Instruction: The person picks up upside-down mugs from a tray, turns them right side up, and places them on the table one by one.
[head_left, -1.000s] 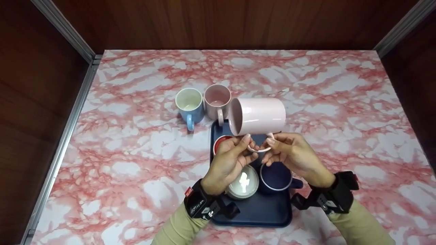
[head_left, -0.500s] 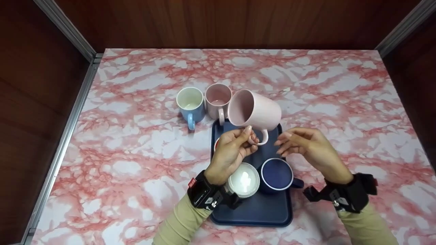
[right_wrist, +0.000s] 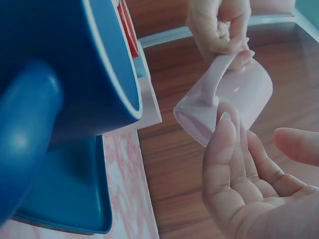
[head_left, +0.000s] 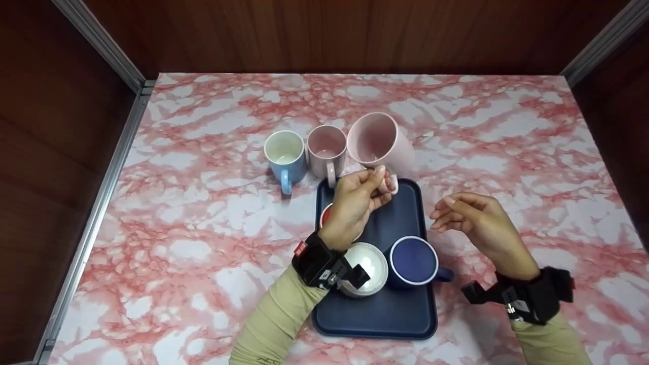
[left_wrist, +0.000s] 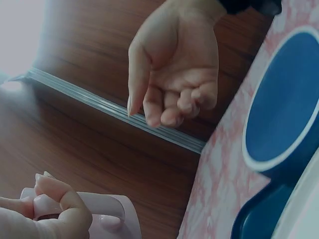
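My left hand (head_left: 355, 205) pinches the handle of a light pink mug (head_left: 400, 154) over the far end of the dark blue tray (head_left: 375, 322). The mug tilts, its mouth toward the upper left in the head view. In the right wrist view the pink mug (right_wrist: 244, 92) shows its handle between the left fingers. My right hand (head_left: 474, 218) hovers right of the tray, fingers loosely bent, holding nothing. Beside the pink mug stand a dusty pink mug (head_left: 327, 152) and a light blue mug (head_left: 286, 157), both upright with handles toward me.
On the tray sit a navy mug (head_left: 413, 261), handle to the right, and a white cup (head_left: 372, 271), partly behind the left wrist camera. A red-lined cup (head_left: 325, 214) is mostly hidden by the left hand. Wooden panels (head_left: 324, 35) border the marbled table (head_left: 192, 213).
My right hand has let go of the pink mug's handle and drawn back right. The left hand has carried the mug away from me, turning it from lying sideways toward upright.
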Tool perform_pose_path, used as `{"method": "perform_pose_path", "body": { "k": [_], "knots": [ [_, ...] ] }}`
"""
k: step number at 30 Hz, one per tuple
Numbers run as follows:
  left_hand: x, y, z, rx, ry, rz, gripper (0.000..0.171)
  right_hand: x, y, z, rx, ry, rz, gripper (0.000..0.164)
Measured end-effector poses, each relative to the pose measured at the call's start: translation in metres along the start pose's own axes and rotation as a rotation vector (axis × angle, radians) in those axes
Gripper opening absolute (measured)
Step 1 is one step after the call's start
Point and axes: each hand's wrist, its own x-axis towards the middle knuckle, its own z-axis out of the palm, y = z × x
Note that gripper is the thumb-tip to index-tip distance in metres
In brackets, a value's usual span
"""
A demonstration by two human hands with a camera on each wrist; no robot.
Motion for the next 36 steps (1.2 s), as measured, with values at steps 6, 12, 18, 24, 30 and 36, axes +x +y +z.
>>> {"method": "perform_pose_path", "body": {
  "k": [6,12,18,24,30,36],
  "knots": [
    [0.015,0.003,0.006,0.022,0.039,-0.014,0.027,0.000,0.002,-0.001,0.030,0.005,-0.002,0.019],
    [0.030,0.001,0.010,0.059,0.103,-0.009,0.028,-0.002,0.002,-0.007,0.010,0.023,-0.009,0.017],
    [0.041,-0.003,0.013,0.122,0.150,0.002,0.027,-0.008,0.004,-0.017,-0.083,0.055,-0.026,0.020],
    [0.054,-0.007,0.015,0.179,0.212,-0.007,0.029,-0.014,0.008,-0.024,-0.114,-0.006,-0.020,0.020],
    [0.070,-0.010,0.016,0.258,0.283,-0.021,0.027,-0.013,0.023,-0.043,-0.116,-0.052,-0.041,0.025],
    [0.080,-0.011,0.014,0.297,0.324,-0.053,0.023,0.001,0.064,-0.091,-0.035,-0.189,-0.081,0.023]
  ]
}}
